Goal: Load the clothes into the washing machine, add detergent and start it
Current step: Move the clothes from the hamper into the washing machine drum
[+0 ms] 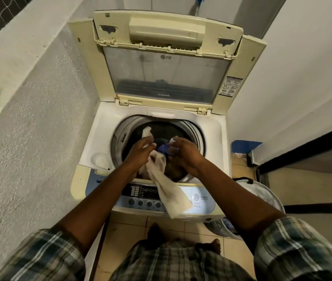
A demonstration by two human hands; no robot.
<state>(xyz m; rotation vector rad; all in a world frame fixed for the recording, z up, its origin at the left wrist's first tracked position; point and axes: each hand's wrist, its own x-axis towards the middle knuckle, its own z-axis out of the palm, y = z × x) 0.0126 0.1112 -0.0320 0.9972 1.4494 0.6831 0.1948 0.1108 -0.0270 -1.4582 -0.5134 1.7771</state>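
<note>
The washing machine (157, 122) is filling the frame centre, its lid (167, 63) standing raised toward the top. A laundry basket (262, 197) is sitting at lower right on the tiled floor (181, 230). The white cloth (171, 191) is trailing from the drum (161, 136) mouth down over the control panel (144, 197), its long axis slanting to lower right. The left hand (140, 149) is pinching its upper end; the right hand (183, 153), alongside, is closing its grip on a blue garment (164, 149).
</note>
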